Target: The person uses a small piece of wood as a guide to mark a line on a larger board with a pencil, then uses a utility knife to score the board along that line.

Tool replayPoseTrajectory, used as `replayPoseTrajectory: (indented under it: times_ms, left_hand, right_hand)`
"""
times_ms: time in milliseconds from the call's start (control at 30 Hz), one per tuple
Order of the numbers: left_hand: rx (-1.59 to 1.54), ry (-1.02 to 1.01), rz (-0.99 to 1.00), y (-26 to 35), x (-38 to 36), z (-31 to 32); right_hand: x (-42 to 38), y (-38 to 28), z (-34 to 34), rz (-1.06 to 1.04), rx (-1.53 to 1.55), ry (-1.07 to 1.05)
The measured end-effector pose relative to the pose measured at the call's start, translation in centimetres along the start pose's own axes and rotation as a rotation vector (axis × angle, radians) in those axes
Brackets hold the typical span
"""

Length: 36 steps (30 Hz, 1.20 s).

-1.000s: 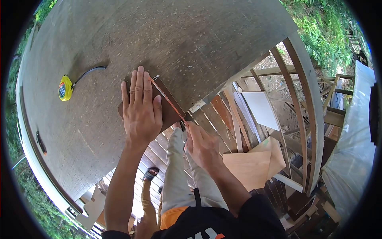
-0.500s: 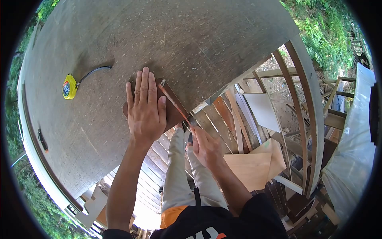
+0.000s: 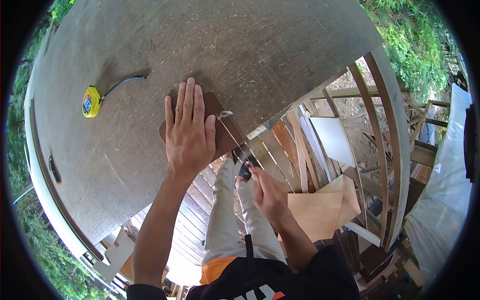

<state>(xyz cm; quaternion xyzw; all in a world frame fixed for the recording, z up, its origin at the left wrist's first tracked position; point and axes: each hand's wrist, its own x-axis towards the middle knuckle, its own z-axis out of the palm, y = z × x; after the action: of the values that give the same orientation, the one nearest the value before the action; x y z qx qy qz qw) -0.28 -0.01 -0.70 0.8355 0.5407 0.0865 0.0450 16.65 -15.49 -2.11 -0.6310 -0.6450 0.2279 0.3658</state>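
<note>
My left hand (image 3: pixel 190 135) lies flat, fingers stretched out, on a flat brown piece with rounded corners (image 3: pixel 227 146). That piece rests at the near edge of the worn brown tabletop (image 3: pixel 200 45), partly over the edge. Closed in a fist, my right hand (image 3: pixel 270 192) grips the near end of a slim long tool (image 3: pixel 233 131), just off the table. The tool runs up across the brown piece's right side to a pale tip. It looks thin and blurred, so I cannot make out its exact kind.
A yellow tape measure (image 3: pixel 91 102) with a dark strap lies left on the tabletop. Farther left is a small dark tool (image 3: pixel 54 170). Below are floor slats, a pale wood sheet (image 3: pixel 315 207) and a white panel (image 3: pixel 332 140). Curved wooden ribs (image 3: pixel 382 145) stand at the right.
My right hand has moved slightly down and right, and the slim tool has shifted right, now looking thinner. The left hand stays flat on the brown piece; the whole view has shifted slightly.
</note>
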Motion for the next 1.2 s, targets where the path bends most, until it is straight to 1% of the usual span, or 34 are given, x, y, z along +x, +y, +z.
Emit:
replayPoseTrajectory:
  times_ms: [33,133,200,333,467,733,833,933,1000,1200]
  left_hand:
    - [0.001,0.003,0.002,0.0,0.0,0.0]
    - [-0.031,0.023,0.002,-0.1,0.0,0.1]
    - [-0.047,0.037,0.012,0.0,0.0,0.1]
    - [-0.066,0.037,0.010,-0.1,0.0,0.2]
    - [-0.059,0.039,0.012,-0.1,0.0,0.2]
    - [-0.056,0.035,0.013,0.0,-0.1,0.1]
    - [-0.051,0.035,0.017,0.0,-0.1,0.1]
    - [-0.047,0.021,0.002,0.1,0.0,0.0]
    - [-0.047,-0.007,-0.014,0.2,0.0,-0.1]
    - [-0.042,0.010,-0.007,0.1,0.0,0.0]
  right_hand:
    - [0.8,-0.2,0.3,0.009,-0.029,-0.032]
    - [2.5,-0.4,1.2,-0.017,-0.036,0.031]
    - [3.2,-0.7,1.2,0.006,-0.053,0.007]
    - [3.2,-0.7,1.5,0.057,-0.089,-0.029]
    - [3.3,-0.8,1.5,0.045,-0.089,-0.003]
    - [3.2,-0.7,1.7,0.049,-0.100,-0.024]
    - [2.8,-0.2,2.1,0.064,-0.048,-0.034]
    - [2.3,0.4,2.1,0.057,-0.083,-0.055]
    - [1.0,0.9,2.0,0.032,-0.070,-0.043]
    - [-3.4,2.2,-0.3,-0.013,-0.068,-0.046]
